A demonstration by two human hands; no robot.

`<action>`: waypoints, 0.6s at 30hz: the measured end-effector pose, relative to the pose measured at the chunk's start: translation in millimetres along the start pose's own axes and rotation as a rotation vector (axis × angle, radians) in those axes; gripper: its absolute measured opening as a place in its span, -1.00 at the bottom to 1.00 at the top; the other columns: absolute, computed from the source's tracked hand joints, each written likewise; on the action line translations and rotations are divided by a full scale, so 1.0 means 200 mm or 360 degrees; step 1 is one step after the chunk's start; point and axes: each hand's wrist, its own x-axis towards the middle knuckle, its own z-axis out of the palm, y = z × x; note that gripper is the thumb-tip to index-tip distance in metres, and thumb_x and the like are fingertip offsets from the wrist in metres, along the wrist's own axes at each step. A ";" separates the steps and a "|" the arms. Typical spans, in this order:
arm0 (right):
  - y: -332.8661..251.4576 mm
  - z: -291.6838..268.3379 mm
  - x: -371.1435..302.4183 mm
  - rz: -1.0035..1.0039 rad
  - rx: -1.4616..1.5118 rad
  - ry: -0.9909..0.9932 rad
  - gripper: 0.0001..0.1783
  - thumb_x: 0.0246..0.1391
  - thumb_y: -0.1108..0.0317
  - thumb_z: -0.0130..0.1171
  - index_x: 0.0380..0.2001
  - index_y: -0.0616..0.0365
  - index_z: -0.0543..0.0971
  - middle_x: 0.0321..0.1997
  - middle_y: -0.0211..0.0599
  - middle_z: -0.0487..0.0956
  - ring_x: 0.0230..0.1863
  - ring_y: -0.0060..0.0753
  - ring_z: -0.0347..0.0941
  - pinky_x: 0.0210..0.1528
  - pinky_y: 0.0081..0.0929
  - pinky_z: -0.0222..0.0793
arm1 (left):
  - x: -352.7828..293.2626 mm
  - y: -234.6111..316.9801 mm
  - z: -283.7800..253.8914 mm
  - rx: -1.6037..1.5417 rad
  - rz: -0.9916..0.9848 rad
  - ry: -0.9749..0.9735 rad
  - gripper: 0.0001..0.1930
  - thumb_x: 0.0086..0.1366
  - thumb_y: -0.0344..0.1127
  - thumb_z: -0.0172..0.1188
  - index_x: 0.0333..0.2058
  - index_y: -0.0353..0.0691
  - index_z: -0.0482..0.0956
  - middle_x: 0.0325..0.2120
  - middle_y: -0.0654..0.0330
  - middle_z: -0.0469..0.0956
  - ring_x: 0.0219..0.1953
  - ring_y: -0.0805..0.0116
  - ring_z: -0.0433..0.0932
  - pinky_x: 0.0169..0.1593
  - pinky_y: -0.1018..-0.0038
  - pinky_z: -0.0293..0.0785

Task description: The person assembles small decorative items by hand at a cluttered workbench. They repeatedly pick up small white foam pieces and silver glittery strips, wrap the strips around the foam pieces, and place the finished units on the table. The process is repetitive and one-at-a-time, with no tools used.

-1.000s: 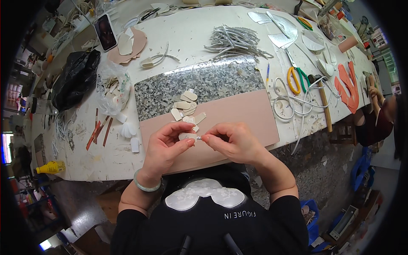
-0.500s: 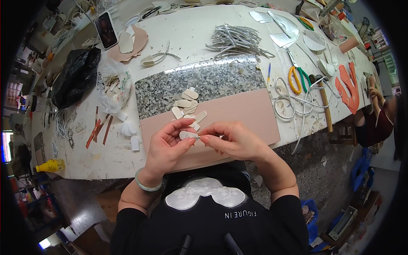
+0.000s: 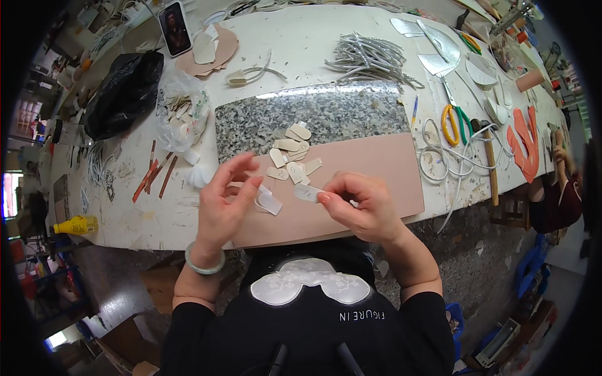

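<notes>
My right hand [image 3: 360,203] pinches one end of a small off-white tab [image 3: 306,192] with a rounded end, held over the pink board. My left hand [image 3: 227,203] has its thumb and fingers apart. Close to that thumb is a white strip [image 3: 269,202], partly hidden behind it; whether the two touch I cannot tell. Just beyond the hands lies a loose pile of similar cream tabs [image 3: 290,145], partly on the pink board [image 3: 376,163] and partly on the speckled stone slab [image 3: 251,119].
Left of the board are brown-red strips [image 3: 150,178], a clear bag of scraps [image 3: 182,103] and a black bag [image 3: 122,100]. Silver cords [image 3: 367,57] lie behind the slab. Scissors [image 3: 450,119], white cord [image 3: 433,160] and a hammer [image 3: 490,166] lie right. A co-worker [image 3: 567,188] sits far right.
My hands have separated. The tab, between both hands before, is now in my right hand only. My left hand has moved left and spread, and the white strip shows beside it.
</notes>
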 end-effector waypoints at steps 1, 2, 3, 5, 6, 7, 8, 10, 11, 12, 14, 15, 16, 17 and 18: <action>0.00 -0.01 -0.01 0.0050 0.0050 -0.0040 -0.90 0.09 0.41 0.21 -0.43 0.21 0.59 -0.60 -0.34 0.52 -0.63 -0.59 0.33 -0.58 -0.62 0.21 | 0.01 -0.02 -0.08 0.0356 0.0029 -0.0125 -0.61 0.16 -0.48 0.26 0.00 -0.28 0.51 -0.07 0.08 0.52 -0.15 0.31 0.50 -0.16 0.47 0.49; 0.00 0.00 0.00 0.0032 0.0016 -0.0094 -0.90 0.09 0.40 0.21 -0.43 0.21 0.59 -0.60 -0.34 0.52 -0.62 -0.58 0.35 -0.57 -0.61 0.23 | 0.00 -0.05 -0.11 0.0704 0.0054 -0.0245 -0.63 0.14 -0.46 0.28 -0.04 -0.25 0.55 -0.09 0.10 0.54 -0.16 0.27 0.49 -0.14 0.43 0.48; 0.00 0.00 0.01 0.0014 -0.0018 -0.0146 -0.90 0.10 0.40 0.21 -0.42 0.22 0.59 -0.59 -0.34 0.53 -0.61 -0.56 0.37 -0.56 -0.59 0.25 | 0.00 -0.08 -0.10 0.0880 0.0381 -0.0271 -0.70 0.08 -0.45 0.31 -0.14 -0.22 0.61 -0.20 0.17 0.58 -0.15 0.15 0.40 -0.06 0.35 0.37; 0.00 0.02 0.02 0.0055 -0.0047 -0.0252 -0.89 0.12 0.40 0.20 -0.39 0.23 0.60 -0.57 -0.33 0.54 -0.58 -0.51 0.41 -0.52 -0.56 0.30 | -0.03 -0.10 -0.07 0.0992 0.0470 -0.0335 -0.69 0.07 -0.46 0.30 -0.15 -0.21 0.61 -0.24 0.20 0.58 -0.13 0.15 0.36 0.00 0.35 0.32; 0.00 0.02 0.01 0.0113 -0.0042 -0.0305 -0.88 0.13 0.40 0.18 -0.37 0.23 0.60 -0.55 -0.32 0.55 -0.55 -0.47 0.44 -0.49 -0.53 0.33 | -0.05 -0.11 -0.06 0.1046 0.0516 -0.0371 -0.69 0.07 -0.47 0.30 -0.15 -0.20 0.61 -0.25 0.21 0.58 -0.11 0.15 0.34 0.02 0.35 0.30; 0.00 0.03 0.01 0.0172 -0.0037 -0.0359 -0.88 0.14 0.40 0.17 -0.35 0.24 0.60 -0.53 -0.30 0.56 -0.52 -0.43 0.47 -0.45 -0.51 0.36 | -0.06 -0.11 -0.05 0.1065 0.0498 -0.0366 -0.70 0.06 -0.48 0.29 -0.17 -0.19 0.62 -0.26 0.22 0.56 -0.11 0.13 0.32 0.03 0.34 0.29; 0.01 0.03 0.01 0.0156 -0.0075 -0.0365 -0.87 0.15 0.40 0.16 -0.32 0.24 0.60 -0.50 -0.29 0.56 -0.49 -0.40 0.48 -0.41 -0.49 0.38 | -0.06 -0.12 -0.05 0.1063 0.0522 -0.0368 -0.71 0.08 -0.49 0.29 -0.17 -0.21 0.62 -0.26 0.22 0.56 -0.13 0.17 0.34 0.00 0.35 0.31; 0.02 0.02 0.01 0.0125 -0.0151 -0.0375 -0.86 0.16 0.41 0.14 -0.27 0.25 0.59 -0.45 -0.26 0.57 -0.42 -0.32 0.51 -0.34 -0.45 0.41 | -0.06 -0.14 -0.06 0.1060 0.0570 -0.0376 -0.74 0.12 -0.50 0.27 -0.17 -0.23 0.62 -0.24 0.21 0.56 -0.17 0.23 0.39 -0.05 0.38 0.36; 0.02 0.02 0.01 0.0090 -0.0157 -0.0410 -0.85 0.16 0.42 0.14 -0.25 0.24 0.59 -0.43 -0.26 0.57 -0.40 -0.31 0.51 -0.32 -0.45 0.41 | -0.07 -0.13 -0.05 0.0703 0.0316 -0.0344 -0.76 0.15 -0.49 0.25 -0.16 -0.26 0.60 -0.24 0.20 0.56 -0.18 0.27 0.42 -0.07 0.42 0.39; 0.01 0.02 0.00 0.0054 -0.0164 -0.0443 -0.84 0.16 0.43 0.13 -0.22 0.24 0.58 -0.40 -0.27 0.57 -0.39 -0.29 0.51 -0.31 -0.45 0.41 | -0.08 -0.13 -0.05 0.0346 0.0064 -0.0311 -0.77 0.18 -0.49 0.23 -0.15 -0.29 0.59 -0.24 0.19 0.57 -0.19 0.30 0.46 -0.10 0.45 0.43; 0.01 0.02 0.00 -0.0023 -0.0151 -0.0509 -0.81 0.14 0.44 0.14 -0.17 0.23 0.57 -0.38 -0.28 0.56 -0.38 -0.29 0.50 -0.31 -0.46 0.40 | -0.08 -0.10 -0.02 -0.0304 -0.0356 -0.0283 -0.78 0.24 -0.47 0.19 -0.13 -0.34 0.56 -0.23 0.16 0.57 -0.19 0.35 0.53 -0.12 0.50 0.49; 0.01 0.02 0.00 -0.0065 -0.0132 -0.0543 -0.79 0.13 0.44 0.16 -0.15 0.24 0.56 -0.38 -0.29 0.56 -0.38 -0.30 0.50 -0.32 -0.48 0.40 | -0.07 -0.06 0.00 -0.0594 -0.0525 -0.0291 -0.78 0.27 -0.46 0.17 -0.11 -0.37 0.54 -0.22 0.14 0.58 -0.18 0.36 0.55 -0.11 0.51 0.52; 0.00 0.02 0.01 -0.0108 -0.0113 -0.0577 -0.77 0.12 0.45 0.17 -0.13 0.24 0.56 -0.37 -0.29 0.56 -0.38 -0.31 0.50 -0.33 -0.50 0.40 | -0.06 -0.02 0.01 -0.0885 -0.0694 -0.0297 -0.78 0.30 -0.45 0.14 -0.10 -0.39 0.52 -0.21 0.12 0.58 -0.17 0.37 0.58 -0.10 0.52 0.55; 0.00 0.02 0.01 -0.0081 -0.0125 -0.0543 -0.78 0.11 0.45 0.19 -0.15 0.25 0.56 -0.39 -0.31 0.56 -0.40 -0.36 0.49 -0.35 -0.52 0.39 | -0.04 0.00 0.01 -0.0935 -0.0755 -0.0385 -0.78 0.32 -0.46 0.10 -0.08 -0.41 0.49 -0.17 0.08 0.57 -0.07 0.33 0.57 0.02 0.43 0.53; -0.01 0.01 0.01 -0.0054 -0.0138 -0.0510 -0.78 0.10 0.45 0.21 -0.17 0.26 0.56 -0.40 -0.32 0.56 -0.42 -0.41 0.49 -0.38 -0.55 0.39 | -0.04 0.00 0.01 -0.0938 -0.0745 -0.0430 -0.77 0.33 -0.46 0.09 -0.07 -0.41 0.49 -0.16 0.07 0.57 -0.07 0.33 0.57 0.03 0.43 0.53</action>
